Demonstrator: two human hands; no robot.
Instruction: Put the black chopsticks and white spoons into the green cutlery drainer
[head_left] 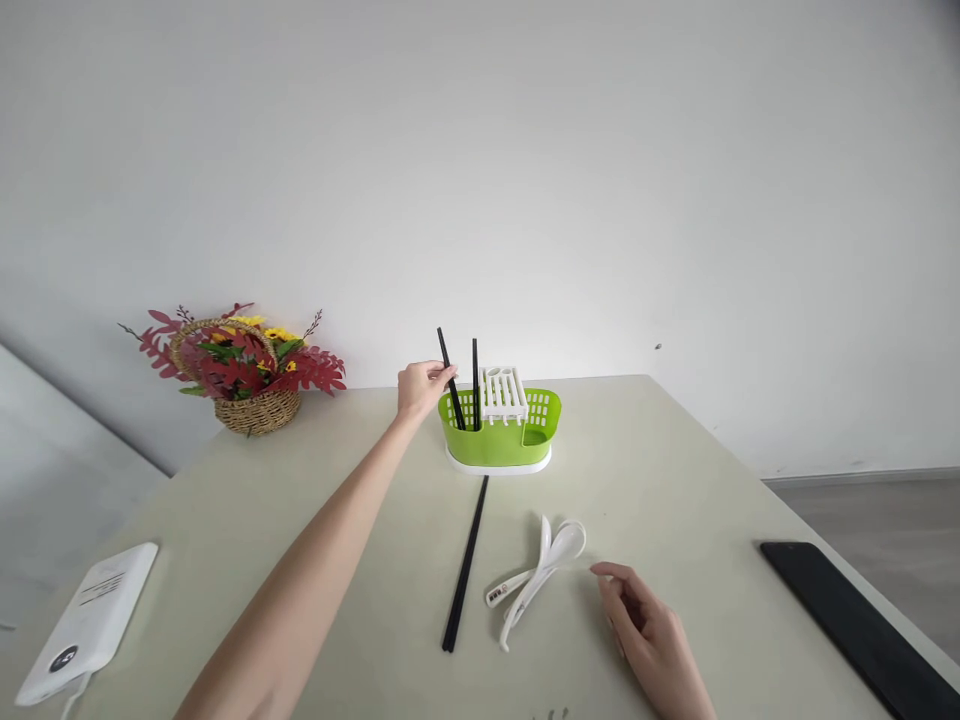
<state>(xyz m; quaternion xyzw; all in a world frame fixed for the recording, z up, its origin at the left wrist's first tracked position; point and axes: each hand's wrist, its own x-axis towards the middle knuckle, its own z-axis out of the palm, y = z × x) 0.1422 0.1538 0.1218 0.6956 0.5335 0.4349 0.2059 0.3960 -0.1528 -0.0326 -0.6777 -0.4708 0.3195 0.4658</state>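
Note:
My left hand [427,386] reaches far forward, its fingers closed on the upper part of a pair of black chopsticks [451,375]. Their lower ends are inside the left part of a green cutlery basket [495,445]. More black chopsticks [475,380] stand upright just to the right, in the same basket. A black pair of chopsticks [466,565] lies on the table in front of it. Several white spoons [546,570] lie crossed to the right of that pair. Beside them, my right hand [645,630] rests near the table with its fingers loosely bent and nothing visible in them.
A white slotted rack [503,394] sits across the basket's middle. Artificial flowers fill a wicker basket [259,411] at the back left. A white power bank [90,625] with a cable lies front left, and a black phone [862,620] near the right edge. A wall stands behind.

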